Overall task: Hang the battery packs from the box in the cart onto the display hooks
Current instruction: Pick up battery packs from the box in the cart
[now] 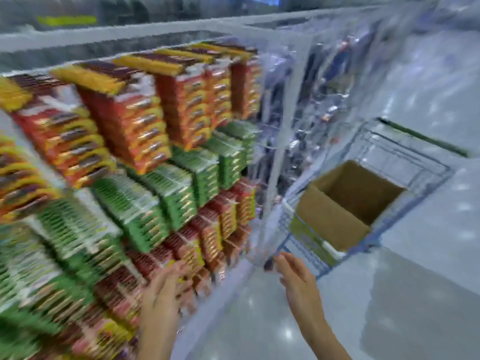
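Note:
The frame is blurred by motion. Rows of red, orange and green battery packs (145, 141) hang on the display at the left. An open cardboard box (335, 219) sits in the wire cart (405, 157) at the right; what lies inside the box is hidden. My left hand (166, 289) is low against the red packs (181, 245) in the bottom rows, fingers extended, holding nothing I can make out. My right hand (296, 276) hangs in the air between display and cart, fingers straight, empty, just short of the cart's near corner.
A pale upright post (283, 141) ends the battery section; beyond it hang blurred dark goods (327, 81). A shiny grey floor (285, 320) spreads below and to the right of the cart. A shelf rail (130, 35) runs above the packs.

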